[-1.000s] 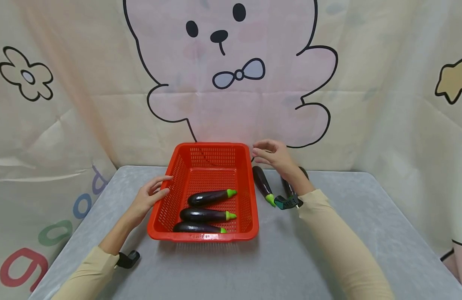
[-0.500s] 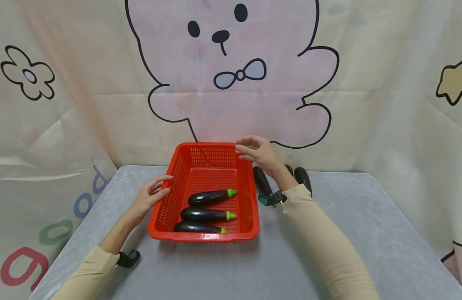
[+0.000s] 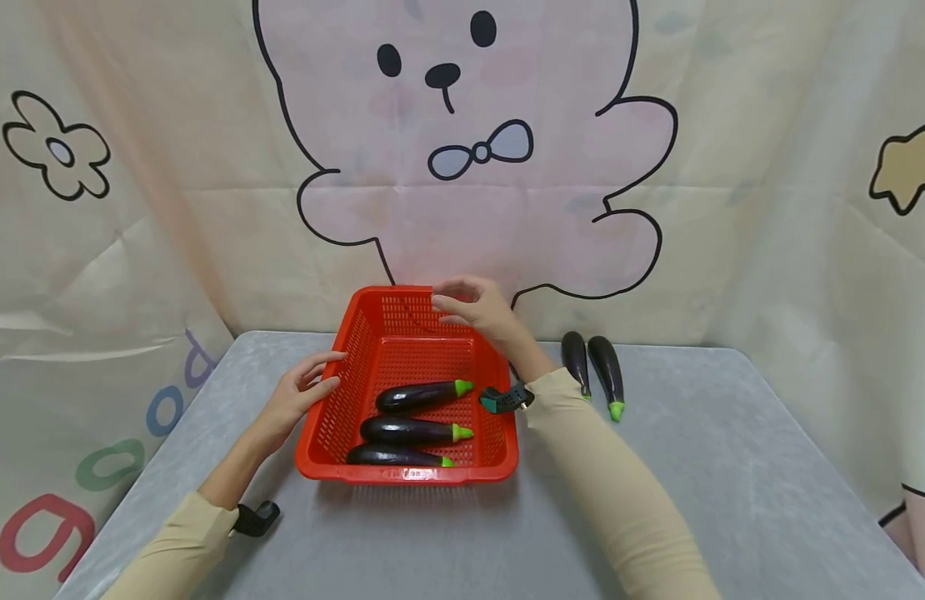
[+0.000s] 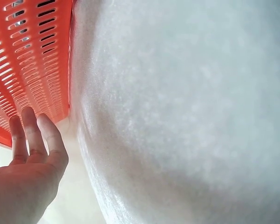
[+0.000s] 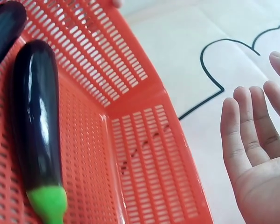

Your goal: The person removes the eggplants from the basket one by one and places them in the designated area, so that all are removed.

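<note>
A red plastic basket point(image 3: 402, 473) stands on the table with three eggplants lying crosswise in its near half; the farthest eggplant point(image 3: 417, 397) has its green stem end to the right. My left hand point(image 3: 301, 387) rests at the basket's left rim, and the left wrist view shows its fingers point(image 4: 35, 137) fairly straight beside the perforated wall. My right hand point(image 3: 473, 308) is above the basket's far right corner, holding nothing. In the right wrist view its fingers point(image 5: 244, 126) are extended and apart from the basket. An eggplant point(image 5: 37, 121) also appears large there.
To the right of the basket, two more eggplants lie on the table: one point(image 3: 574, 358) partly behind my right sleeve, another point(image 3: 607, 371) in full view. A printed curtain point(image 3: 702, 250) hangs directly behind the grey table point(image 3: 702, 433).
My right hand has moved left, from beyond the basket's right side to above its far rim. Its forearm now covers the nearest loose eggplant and uncovers two others. The left hand stays put.
</note>
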Demonstrator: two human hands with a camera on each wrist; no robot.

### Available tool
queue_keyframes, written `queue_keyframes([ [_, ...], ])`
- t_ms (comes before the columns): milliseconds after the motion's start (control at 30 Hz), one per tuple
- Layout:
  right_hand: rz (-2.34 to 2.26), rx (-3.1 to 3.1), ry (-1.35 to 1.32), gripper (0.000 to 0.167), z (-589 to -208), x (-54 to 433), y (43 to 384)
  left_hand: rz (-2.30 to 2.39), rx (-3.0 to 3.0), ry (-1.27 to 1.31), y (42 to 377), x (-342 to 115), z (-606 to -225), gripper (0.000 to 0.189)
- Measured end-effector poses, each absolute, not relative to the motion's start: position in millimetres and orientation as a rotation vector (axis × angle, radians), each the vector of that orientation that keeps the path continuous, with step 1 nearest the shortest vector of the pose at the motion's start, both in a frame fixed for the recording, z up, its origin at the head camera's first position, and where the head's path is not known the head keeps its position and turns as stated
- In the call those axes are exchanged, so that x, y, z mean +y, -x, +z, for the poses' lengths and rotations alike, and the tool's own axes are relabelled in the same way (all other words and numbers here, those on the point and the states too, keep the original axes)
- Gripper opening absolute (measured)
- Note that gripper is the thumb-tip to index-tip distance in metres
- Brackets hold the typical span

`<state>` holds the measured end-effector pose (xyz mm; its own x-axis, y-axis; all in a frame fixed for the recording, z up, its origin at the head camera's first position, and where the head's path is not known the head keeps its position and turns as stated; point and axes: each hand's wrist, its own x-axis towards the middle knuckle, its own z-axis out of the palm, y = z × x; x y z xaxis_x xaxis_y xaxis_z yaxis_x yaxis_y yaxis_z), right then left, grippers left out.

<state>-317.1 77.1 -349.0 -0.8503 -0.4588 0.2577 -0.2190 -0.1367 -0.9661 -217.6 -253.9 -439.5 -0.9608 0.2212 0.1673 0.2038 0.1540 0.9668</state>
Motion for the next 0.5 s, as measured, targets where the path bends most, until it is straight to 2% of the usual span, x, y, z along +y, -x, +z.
queue_keyframes([
  [500,-1.848,2.074,0.812,0.029,-365.9,36.1,315.3,1.970,2.374,-0.430,215.7,-253.8,-437.8,0.046],
])
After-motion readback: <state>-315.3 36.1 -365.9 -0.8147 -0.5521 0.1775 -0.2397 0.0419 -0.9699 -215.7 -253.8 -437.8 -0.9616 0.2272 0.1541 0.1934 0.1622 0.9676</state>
